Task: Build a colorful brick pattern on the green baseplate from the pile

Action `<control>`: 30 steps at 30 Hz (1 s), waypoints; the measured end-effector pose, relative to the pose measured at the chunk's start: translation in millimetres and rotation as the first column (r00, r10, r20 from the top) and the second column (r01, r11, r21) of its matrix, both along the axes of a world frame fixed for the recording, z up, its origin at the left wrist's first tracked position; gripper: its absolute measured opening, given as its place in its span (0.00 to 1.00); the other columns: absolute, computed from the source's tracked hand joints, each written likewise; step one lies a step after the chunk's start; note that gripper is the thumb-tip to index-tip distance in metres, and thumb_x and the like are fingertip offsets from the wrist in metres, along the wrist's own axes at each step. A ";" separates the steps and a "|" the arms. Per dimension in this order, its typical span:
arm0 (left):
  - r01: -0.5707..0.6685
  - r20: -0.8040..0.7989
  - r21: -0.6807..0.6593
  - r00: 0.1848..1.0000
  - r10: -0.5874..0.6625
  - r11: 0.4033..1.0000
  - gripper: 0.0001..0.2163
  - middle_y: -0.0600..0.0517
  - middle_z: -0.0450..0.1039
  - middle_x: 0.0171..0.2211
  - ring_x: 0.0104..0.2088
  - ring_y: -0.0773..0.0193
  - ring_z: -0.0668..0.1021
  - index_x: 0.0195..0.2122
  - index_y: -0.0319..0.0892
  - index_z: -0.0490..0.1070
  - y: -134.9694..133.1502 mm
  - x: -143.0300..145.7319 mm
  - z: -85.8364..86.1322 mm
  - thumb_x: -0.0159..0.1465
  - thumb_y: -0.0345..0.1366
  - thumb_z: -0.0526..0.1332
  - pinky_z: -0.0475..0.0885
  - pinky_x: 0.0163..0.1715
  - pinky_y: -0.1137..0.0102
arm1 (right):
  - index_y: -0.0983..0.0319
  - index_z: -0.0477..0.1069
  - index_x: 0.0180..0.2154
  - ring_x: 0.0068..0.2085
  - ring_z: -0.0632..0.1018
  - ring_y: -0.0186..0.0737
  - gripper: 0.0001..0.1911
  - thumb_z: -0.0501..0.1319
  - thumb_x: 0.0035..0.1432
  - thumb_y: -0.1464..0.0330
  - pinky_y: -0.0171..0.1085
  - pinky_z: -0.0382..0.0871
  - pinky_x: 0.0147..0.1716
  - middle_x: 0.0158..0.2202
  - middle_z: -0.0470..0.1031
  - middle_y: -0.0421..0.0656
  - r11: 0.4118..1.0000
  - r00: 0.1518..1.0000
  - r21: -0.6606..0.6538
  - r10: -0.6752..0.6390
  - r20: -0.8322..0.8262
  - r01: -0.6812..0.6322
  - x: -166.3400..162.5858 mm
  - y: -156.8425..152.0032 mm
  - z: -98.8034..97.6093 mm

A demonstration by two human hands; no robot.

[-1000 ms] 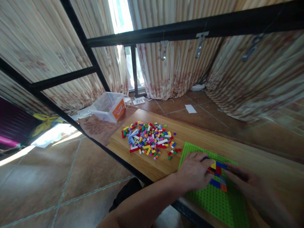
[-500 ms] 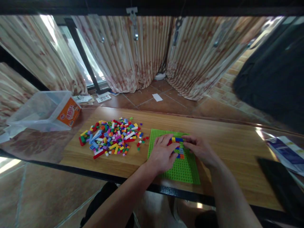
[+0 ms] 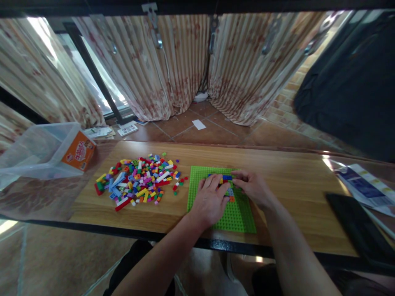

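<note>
A green studded baseplate (image 3: 237, 224) lies on the wooden board, partly under my hands. Attached to it is a patch of small coloured toy bricks (image 3: 231, 193) in blue, orange, red and grey, largely hidden by my fingers. At its far edge runs a row with a yellow piece and a blue brick (image 3: 227, 178). My left hand (image 3: 210, 202) rests over the patch's left side, palm down, fingers stretched out and thumb apart. From the right, my right hand (image 3: 253, 188) pinches the right end of the blue brick between thumb and forefinger.
Left of the baseplate, a heap of loose mixed bricks (image 3: 138, 181) spreads over the wooden board (image 3: 293, 197). Beyond it stands a clear plastic bin (image 3: 43, 152) with an orange label. A dark flat object (image 3: 354, 226) and printed papers (image 3: 367, 185) lie at the right.
The view has shifted, so the board and bricks appear further left. On the baseplate, both hands stay at the brick patch; the left fingertips reach slightly nearer the far row.
</note>
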State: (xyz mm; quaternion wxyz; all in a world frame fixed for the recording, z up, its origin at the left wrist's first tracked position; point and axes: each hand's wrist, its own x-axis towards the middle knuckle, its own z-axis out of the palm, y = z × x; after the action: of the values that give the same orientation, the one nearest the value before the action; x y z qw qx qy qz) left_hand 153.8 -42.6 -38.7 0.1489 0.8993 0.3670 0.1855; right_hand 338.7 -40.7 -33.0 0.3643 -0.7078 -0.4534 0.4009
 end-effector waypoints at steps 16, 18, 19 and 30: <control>-0.069 -0.169 0.124 0.982 0.090 0.990 0.17 0.43 0.65 0.63 0.63 0.48 0.65 0.57 0.40 0.68 -13.0 15.0 3.0 0.70 0.35 0.51 0.61 0.60 0.37 | 0.65 0.77 0.44 0.25 0.74 0.35 0.20 0.62 0.47 0.68 0.33 0.67 0.26 0.24 0.76 0.40 0.996 0.995 0.085 -0.032 0.091 0.024 1.2 4.3 -14.3; -0.082 -0.191 0.159 0.975 0.112 0.984 0.17 0.42 0.65 0.63 0.63 0.48 0.65 0.58 0.39 0.67 -16.6 16.5 2.3 0.70 0.34 0.50 0.61 0.59 0.37 | 0.65 0.78 0.44 0.25 0.75 0.36 0.20 0.61 0.47 0.68 0.34 0.68 0.26 0.24 0.76 0.41 0.996 0.994 0.086 -0.013 0.105 0.004 2.1 3.2 -14.7; -0.085 -0.201 0.179 0.972 0.121 0.980 0.18 0.41 0.65 0.63 0.63 0.48 0.65 0.58 0.38 0.67 -18.7 17.0 1.8 0.70 0.34 0.50 0.62 0.59 0.37 | 0.65 0.78 0.44 0.26 0.75 0.37 0.20 0.61 0.48 0.67 0.35 0.68 0.26 0.25 0.77 0.41 0.997 0.994 0.077 0.004 0.110 -0.012 3.1 2.0 -14.7; -0.065 -0.165 0.262 0.980 0.111 0.963 0.19 0.36 0.66 0.59 0.59 0.44 0.66 0.57 0.34 0.69 -26.7 15.6 0.5 0.69 0.34 0.49 0.65 0.55 0.40 | 0.60 0.76 0.45 0.38 0.81 0.50 0.30 0.69 0.40 0.54 0.45 0.77 0.40 0.33 0.81 0.47 0.985 0.985 0.024 0.172 -0.006 -0.172 22.9 -5.8 -22.7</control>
State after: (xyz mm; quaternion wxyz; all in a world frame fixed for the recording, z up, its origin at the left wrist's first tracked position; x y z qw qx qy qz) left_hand 169.4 -69.4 -38.2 -0.0101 0.9067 0.3916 0.1563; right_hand 361.6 -46.5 -55.7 0.3385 -0.6600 -0.5161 0.4284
